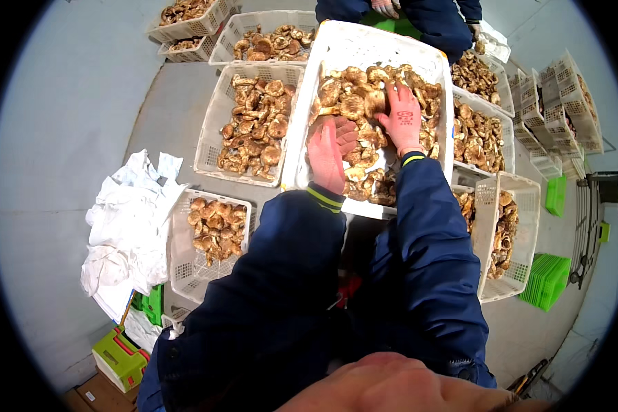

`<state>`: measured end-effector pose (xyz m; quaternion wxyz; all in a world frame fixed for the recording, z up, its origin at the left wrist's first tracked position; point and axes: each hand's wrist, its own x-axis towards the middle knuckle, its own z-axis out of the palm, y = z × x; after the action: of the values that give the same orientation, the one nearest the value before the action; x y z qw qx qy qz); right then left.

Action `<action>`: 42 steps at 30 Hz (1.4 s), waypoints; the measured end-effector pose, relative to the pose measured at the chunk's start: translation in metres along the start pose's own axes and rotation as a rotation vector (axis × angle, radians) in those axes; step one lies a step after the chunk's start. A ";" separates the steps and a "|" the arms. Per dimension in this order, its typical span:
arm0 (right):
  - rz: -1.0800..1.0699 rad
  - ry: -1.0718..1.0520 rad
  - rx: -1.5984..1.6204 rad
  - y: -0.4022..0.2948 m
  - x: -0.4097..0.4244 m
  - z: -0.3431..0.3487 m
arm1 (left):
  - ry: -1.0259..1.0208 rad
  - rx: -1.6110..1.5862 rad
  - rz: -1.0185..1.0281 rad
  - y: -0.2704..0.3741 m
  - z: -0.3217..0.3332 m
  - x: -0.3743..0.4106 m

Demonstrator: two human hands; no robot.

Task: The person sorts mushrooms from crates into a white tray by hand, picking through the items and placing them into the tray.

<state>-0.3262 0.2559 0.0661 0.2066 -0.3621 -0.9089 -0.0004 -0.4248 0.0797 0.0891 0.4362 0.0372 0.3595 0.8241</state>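
A white foam box [445, 170] stands before me with a heap of brown mushrooms [353, 105] in it. My left hand [330, 152], in a pink coated glove, is over the box's left side, palm turned inward and fingers apart, with nothing seen in it. Further in, at the right of the heap, my gloved right hand [402, 117] reaches down onto the mushrooms. A blurred mushroom [375, 102] lies against its thumb side. Whether the fingers grip that mushroom is not plain. White box bottom shows between some of the mushrooms.
Mushroom-filled plastic crates flank the box, one on the left [203, 149] and one on the right [510, 139]. A tilted crate [528, 226] is by my right arm. White cloths [134, 226] lie at left. Opposite sits another person [438, 26] wearing gloves. Green baskets [546, 283] are stacked at right.
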 end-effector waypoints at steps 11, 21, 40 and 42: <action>0.058 0.095 0.263 0.008 0.004 -0.004 | 0.040 0.046 -0.018 0.003 0.006 -0.002; -0.152 -0.132 -0.087 0.003 0.003 -0.021 | 0.031 0.016 -0.027 0.006 0.005 -0.002; 0.037 0.155 0.070 -0.002 0.006 -0.005 | -0.011 0.017 -0.050 0.004 0.004 -0.001; 0.070 0.145 0.149 0.007 0.004 -0.001 | 0.018 0.065 -0.048 0.004 0.008 -0.002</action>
<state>-0.3238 0.2640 0.0672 0.2982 -0.3763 -0.8759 0.0479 -0.4235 0.0810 0.0984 0.4511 0.0354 0.3908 0.8016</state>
